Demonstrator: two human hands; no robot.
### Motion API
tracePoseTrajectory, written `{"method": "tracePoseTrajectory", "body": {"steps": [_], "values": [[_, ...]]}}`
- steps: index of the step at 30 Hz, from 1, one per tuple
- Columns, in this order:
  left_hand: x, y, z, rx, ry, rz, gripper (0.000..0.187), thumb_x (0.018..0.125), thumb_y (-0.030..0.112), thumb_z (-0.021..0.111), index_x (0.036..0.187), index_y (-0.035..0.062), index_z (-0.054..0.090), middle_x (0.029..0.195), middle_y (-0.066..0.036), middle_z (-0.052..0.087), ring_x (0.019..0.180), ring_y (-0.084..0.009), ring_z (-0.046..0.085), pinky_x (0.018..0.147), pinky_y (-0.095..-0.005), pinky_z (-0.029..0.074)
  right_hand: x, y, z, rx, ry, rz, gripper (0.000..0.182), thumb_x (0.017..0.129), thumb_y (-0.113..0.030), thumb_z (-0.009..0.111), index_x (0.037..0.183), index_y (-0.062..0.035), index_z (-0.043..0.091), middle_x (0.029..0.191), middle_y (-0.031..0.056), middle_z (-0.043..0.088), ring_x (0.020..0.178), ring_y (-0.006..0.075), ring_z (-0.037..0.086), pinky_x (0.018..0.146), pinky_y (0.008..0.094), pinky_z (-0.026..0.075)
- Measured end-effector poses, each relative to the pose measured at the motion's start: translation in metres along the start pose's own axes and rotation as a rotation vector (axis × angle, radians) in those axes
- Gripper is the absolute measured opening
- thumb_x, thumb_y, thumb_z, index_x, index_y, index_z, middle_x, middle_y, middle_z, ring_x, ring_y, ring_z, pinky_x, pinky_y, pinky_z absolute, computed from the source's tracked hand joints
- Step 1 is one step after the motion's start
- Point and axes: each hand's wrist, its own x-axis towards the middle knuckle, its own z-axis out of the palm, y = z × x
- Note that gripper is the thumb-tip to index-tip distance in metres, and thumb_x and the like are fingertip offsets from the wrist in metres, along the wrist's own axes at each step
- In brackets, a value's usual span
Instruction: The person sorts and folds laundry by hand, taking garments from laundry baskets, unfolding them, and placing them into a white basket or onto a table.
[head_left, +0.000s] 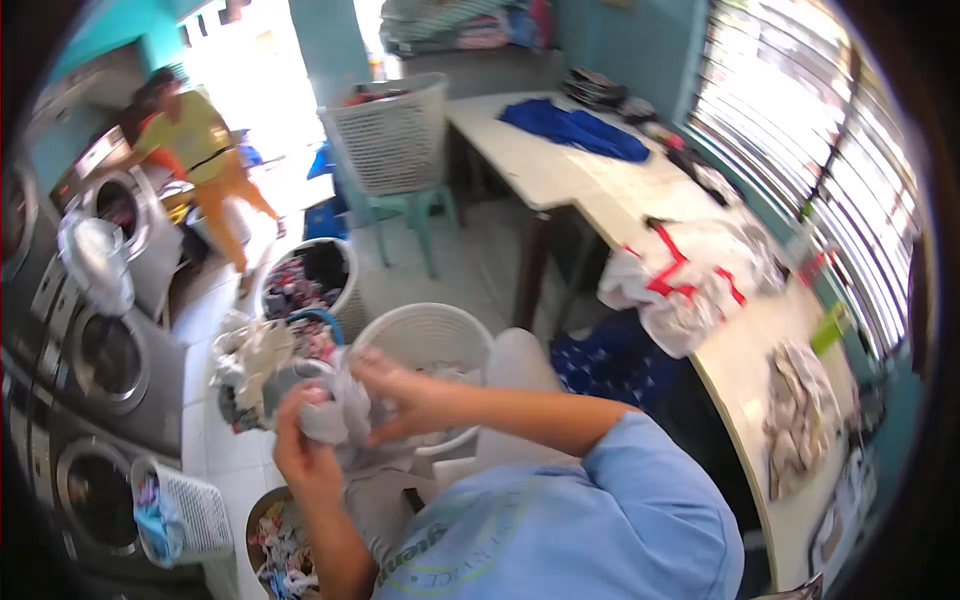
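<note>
1. On the left, my left hand [302,445] pinches bunched white cloth [345,408].
2. Opposite, my right hand [408,395] curves against it, grip unclear.
3. The cloth lies between both, long axis indistinct.
4. Just beyond stands a white basket [430,310].

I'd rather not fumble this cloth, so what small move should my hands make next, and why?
I'd probably ease your right hand away from your left hand to spread the pale cloth a little. It looks bunched between them, and its edges are hard to make out.
</note>
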Motion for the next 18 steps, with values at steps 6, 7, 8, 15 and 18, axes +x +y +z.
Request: {"method": "tracePoseTrajectory", "body": {"steps": [6,7,8,15,18], "values": [[-0.023,-0.003,0.04,0.015,-0.279,0.21,0.038,0.087,0.007,0.053,0.123,-0.0005,0.046,0.131,-0.022,0.046,0.119,-0.0334,0.048,0.1,-0.04,0.037,-0.01,-0.001,-0.034,0.25,0.224,-0.03,0.052,0.081,-0.014,0.064,0.13,-0.0094,0.046,0.122,0.0146,0.051,0.112,0.0247,0.051,0.097,0.0325,0.039],[-0.025,-0.002,0.038,-0.033,-0.245,0.108,0.04,0.087,0.008,0.053,0.125,-0.0002,0.044,0.133,-0.022,0.043,0.119,-0.033,0.048,0.099,-0.0399,0.038,-0.011,0.01,-0.048,-0.148,0.433,-0.27,0.044,0.082,-0.014,0.062,0.124,-0.0089,0.051,0.115,0.0132,0.054,0.105,0.0227,0.053,0.092,0.0345,0.042],[-0.028,-0.003,0.036,-0.076,-0.205,0.004,0.043,0.088,0.008,0.053,0.128,0.0002,0.042,0.135,-0.022,0.04,0.119,-0.0326,0.048,0.098,-0.0398,0.038,-0.02,0.009,-0.069,-0.101,0.512,-0.165,0.044,0.081,-0.013,0.062,0.123,-0.0084,0.051,0.11,0.0126,0.057,0.099,0.0252,0.055,0.089,0.0354,0.044],[-0.05,-0.031,-0.004,0.107,-0.369,-0.196,0.053,0.086,0.009,0.057,0.135,0.0019,0.036,0.135,-0.016,0.042,0.109,-0.0262,0.054,0.091,-0.0378,0.043,-0.126,0.017,-0.278,0.346,1.404,-0.001,0.045,0.082,-0.018,0.059,0.124,-0.0047,0.05,0.11,0.0131,0.057,0.094,0.0313,0.057,0.083,0.0407,0.048],[-0.07,-0.042,-0.046,0.267,-0.532,-0.594,0.063,0.084,0.023,0.064,0.137,0.0054,0.036,0.134,-0.014,0.043,0.116,-0.029,0.049,0.096,-0.0403,0.039,-0.219,0.023,-0.359,0.298,1.815,-0.141,0.046,0.084,-0.022,0.058,0.124,-0.0031,0.049,0.115,0.0141,0.054,0.098,0.0319,0.056,0.084,0.0428,0.048]]}}
